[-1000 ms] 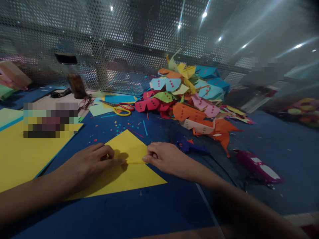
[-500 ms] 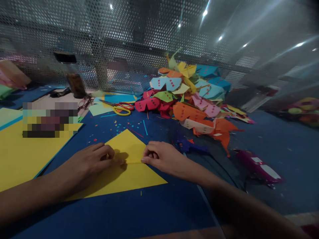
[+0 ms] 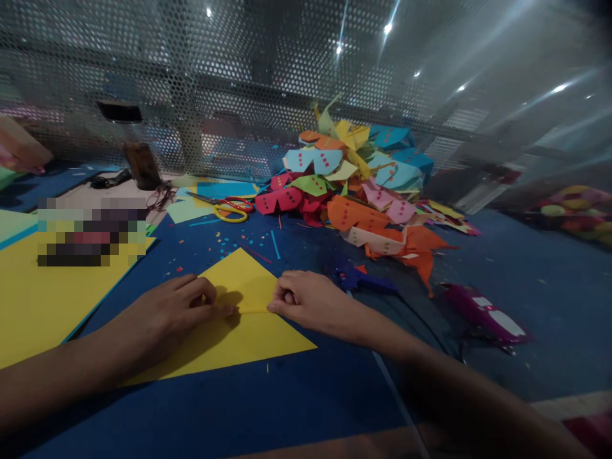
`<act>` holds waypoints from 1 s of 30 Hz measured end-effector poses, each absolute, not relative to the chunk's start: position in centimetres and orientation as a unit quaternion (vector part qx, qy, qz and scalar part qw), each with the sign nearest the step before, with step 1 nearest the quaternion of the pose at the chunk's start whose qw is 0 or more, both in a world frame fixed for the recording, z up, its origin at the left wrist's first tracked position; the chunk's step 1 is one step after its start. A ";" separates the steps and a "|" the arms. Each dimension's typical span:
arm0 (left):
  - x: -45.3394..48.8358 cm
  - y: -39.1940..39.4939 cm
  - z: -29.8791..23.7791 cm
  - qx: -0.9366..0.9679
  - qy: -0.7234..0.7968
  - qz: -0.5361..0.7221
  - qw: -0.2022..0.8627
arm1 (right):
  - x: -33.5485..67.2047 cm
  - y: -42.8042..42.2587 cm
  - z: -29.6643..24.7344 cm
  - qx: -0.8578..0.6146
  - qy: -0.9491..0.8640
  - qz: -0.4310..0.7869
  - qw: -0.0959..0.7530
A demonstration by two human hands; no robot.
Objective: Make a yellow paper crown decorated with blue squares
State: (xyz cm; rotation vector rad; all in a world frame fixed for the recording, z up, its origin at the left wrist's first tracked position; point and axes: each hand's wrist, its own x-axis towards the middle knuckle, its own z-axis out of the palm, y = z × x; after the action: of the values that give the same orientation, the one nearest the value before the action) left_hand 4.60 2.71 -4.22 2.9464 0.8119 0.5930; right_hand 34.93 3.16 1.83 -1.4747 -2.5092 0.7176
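Note:
A yellow sheet of paper lies on the blue table, its upper part a triangle pointing away from me. Across its middle runs a thin fold. My left hand rests on the sheet with curled fingers, thumb and fingertips closed at the left end of that fold. At the fold's right end, my right hand pinches the paper between thumb and bent fingers. The left side of the sheet is partly hidden under my left hand and forearm.
A heap of folded coloured paper shapes stands beyond my right hand. Near it lie scissors, a blue glue gun with a cord, and a purple pouch. Yellow sheets lie left; a dark-lidded jar stands behind.
The whole view has shifted slightly, so things appear a little further left. Both hands keep their hold on the yellow paper, with barely any movement.

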 end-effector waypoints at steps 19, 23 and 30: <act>4.6 2.3 -3.8 0.944 0.285 0.165 0.009 | 36.3 3.6 3.5 -0.496 -0.813 0.304 0.022; 4.3 2.7 -3.6 0.953 0.264 0.146 0.012 | 36.8 3.9 3.5 -0.490 -0.818 0.302 0.005; 4.3 2.5 -4.1 0.945 0.283 0.162 0.016 | 37.0 4.0 3.8 -0.497 -0.817 0.291 -0.017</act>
State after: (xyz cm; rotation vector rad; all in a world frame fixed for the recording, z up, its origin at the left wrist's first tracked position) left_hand 4.32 2.54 -4.13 2.9391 0.8799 0.5047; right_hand 36.98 4.01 3.83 -1.5798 -2.5957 0.9245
